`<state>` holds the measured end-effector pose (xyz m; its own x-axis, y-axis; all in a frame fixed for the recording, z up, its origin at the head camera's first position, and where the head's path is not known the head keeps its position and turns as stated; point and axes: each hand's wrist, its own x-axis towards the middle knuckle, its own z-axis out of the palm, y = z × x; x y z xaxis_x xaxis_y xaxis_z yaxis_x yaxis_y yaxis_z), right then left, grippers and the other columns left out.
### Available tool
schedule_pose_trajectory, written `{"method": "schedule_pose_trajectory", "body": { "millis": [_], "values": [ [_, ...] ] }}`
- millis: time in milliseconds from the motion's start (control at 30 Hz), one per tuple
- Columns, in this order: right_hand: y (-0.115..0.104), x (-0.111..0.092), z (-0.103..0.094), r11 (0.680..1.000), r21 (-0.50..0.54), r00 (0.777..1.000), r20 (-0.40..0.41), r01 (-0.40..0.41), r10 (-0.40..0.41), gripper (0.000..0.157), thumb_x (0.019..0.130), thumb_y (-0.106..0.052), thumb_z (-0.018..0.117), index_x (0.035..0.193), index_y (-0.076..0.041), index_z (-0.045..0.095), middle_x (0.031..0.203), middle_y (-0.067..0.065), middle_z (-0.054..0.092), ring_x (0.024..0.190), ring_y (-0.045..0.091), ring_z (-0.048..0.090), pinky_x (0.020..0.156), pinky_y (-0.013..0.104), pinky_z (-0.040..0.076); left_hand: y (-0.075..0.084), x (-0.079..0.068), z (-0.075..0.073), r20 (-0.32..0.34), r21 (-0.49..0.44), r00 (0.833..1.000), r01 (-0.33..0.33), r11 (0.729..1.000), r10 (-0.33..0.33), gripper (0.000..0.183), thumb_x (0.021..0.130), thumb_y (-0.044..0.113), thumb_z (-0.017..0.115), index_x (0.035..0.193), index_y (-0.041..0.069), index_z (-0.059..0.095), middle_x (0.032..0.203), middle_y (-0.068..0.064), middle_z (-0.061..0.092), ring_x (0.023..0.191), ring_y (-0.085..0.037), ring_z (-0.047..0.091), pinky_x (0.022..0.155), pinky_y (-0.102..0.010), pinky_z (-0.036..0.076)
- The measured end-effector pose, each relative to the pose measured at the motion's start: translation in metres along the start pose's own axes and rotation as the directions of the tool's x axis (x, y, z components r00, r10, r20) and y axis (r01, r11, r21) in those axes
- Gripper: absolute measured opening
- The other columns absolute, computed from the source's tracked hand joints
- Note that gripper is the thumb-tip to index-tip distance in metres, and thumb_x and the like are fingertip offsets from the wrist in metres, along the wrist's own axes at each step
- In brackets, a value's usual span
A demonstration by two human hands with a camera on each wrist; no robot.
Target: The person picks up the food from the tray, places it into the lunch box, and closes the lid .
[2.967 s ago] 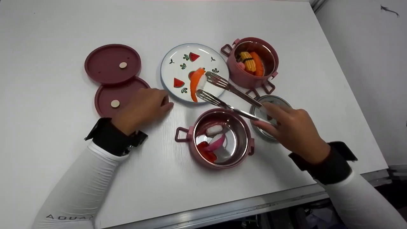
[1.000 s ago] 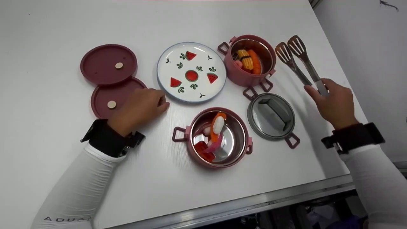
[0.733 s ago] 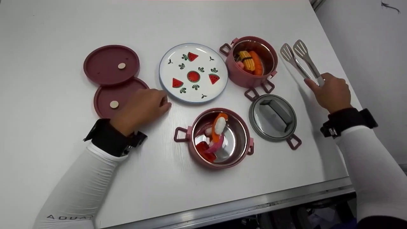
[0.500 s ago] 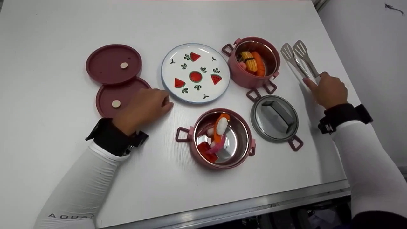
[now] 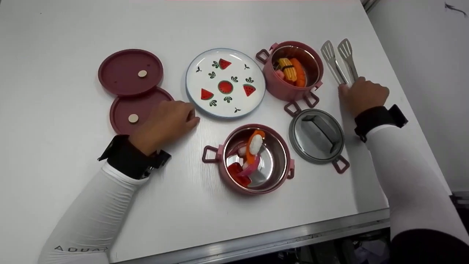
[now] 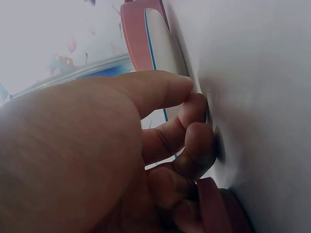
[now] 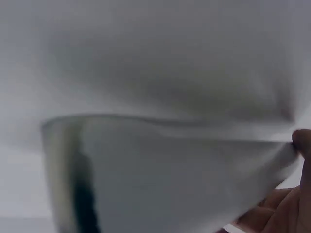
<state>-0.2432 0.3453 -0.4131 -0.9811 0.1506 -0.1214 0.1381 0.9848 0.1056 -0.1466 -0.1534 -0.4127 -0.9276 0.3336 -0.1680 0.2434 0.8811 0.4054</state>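
Slotted metal tongs [image 5: 331,60] lie to the right of the far pot, tips apart, with nothing between them. My right hand [image 5: 364,96] holds them from above near the handle end, its grip partly hidden in the head view. In the right wrist view its thumb and fingers [image 7: 303,145] show at the right edge beside a blurred pale shape. My left hand [image 5: 165,123] rests idle on the table, fingers loosely curled, over the lower maroon lid [image 5: 121,117]. In the near pot [image 5: 223,179] lie an orange-and-white toy sushi [image 5: 253,145], a pink piece [image 5: 250,168] and a red piece [image 5: 237,178].
A white plate [image 5: 205,79] with watermelon prints sits mid-table. Behind right is the far pot [image 5: 282,90], holding yellow and orange toy food [image 5: 288,71]. A grey lid [image 5: 311,137] lies right of the near pot. Another maroon lid [image 5: 121,73] overlaps the lower one.
The orange-and-white sushi went from the tongs over the plate into the near pot. My right hand carried the tongs right, then shifted left and forward with them. The left hand stayed put.
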Motion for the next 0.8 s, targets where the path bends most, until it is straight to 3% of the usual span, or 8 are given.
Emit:
{"method": "schedule_pose_trajectory", "body": {
  "millis": [67,200,500,700,800],
  "values": [
    [-0.009,0.002,0.001,0.999,-0.047,1.0,0.008,-0.021,0.021,0.076,0.104,-0.049,0.02,0.126,0.019,0.046,0.096,0.04,0.063,0.085,0.053,0.062,0.074,0.059,0.045,0.0,0.0,0.0,0.003,-0.007,1.0,-0.002,1.0,0.002,0.027,0.097,0.028,0.056,0.075,0.012,0.056,0.07,-0.007,0.053,0.069,-0.024,0.05,0.064,-0.034,0.037],
    [-0.022,0.004,0.002,0.996,-0.082,0.999,0.014,-0.046,0.048,0.076,0.105,-0.042,0.014,0.147,0.021,0.017,0.107,0.043,0.061,0.093,0.055,0.062,0.082,0.061,0.047,0.001,0.001,-0.001,0.001,-0.009,1.0,-0.005,1.0,0.005,0.028,0.097,0.029,0.057,0.075,0.012,0.056,0.07,-0.006,0.053,0.068,-0.024,0.051,0.063,-0.034,0.037],
    [-0.033,0.001,0.008,0.996,-0.001,0.996,-0.037,-0.084,0.084,0.071,0.103,-0.037,0.024,0.151,0.015,0.015,0.097,0.04,0.063,0.086,0.051,0.064,0.076,0.061,0.05,0.001,-0.002,-0.003,0.005,0.029,1.0,0.003,1.0,-0.004,0.026,0.097,0.029,0.057,0.078,0.012,0.057,0.072,-0.007,0.055,0.07,-0.025,0.051,0.065,-0.035,0.038],
    [-0.041,0.001,0.004,0.994,-0.047,0.995,-0.032,-0.099,0.097,0.071,0.104,-0.036,0.024,0.154,0.012,0.008,0.1,0.04,0.064,0.083,0.049,0.065,0.071,0.06,0.051,0.006,-0.01,-0.008,0.032,0.052,0.999,0.014,0.999,-0.016,0.021,0.097,0.031,0.059,0.092,0.012,0.063,0.082,-0.007,0.063,0.079,-0.027,0.059,0.07,-0.041,0.044],
    [-0.039,0.0,0.001,0.989,-0.09,0.993,-0.023,-0.117,0.115,0.071,0.104,-0.035,0.022,0.154,0.012,0.005,0.099,0.041,0.064,0.082,0.049,0.065,0.07,0.06,0.05,0.015,-0.016,-0.022,0.036,0.074,0.999,0.007,0.997,-0.01,0.024,0.098,0.034,0.057,0.102,0.011,0.065,0.091,-0.008,0.066,0.085,-0.028,0.062,0.076,-0.046,0.047]
  ]
}}
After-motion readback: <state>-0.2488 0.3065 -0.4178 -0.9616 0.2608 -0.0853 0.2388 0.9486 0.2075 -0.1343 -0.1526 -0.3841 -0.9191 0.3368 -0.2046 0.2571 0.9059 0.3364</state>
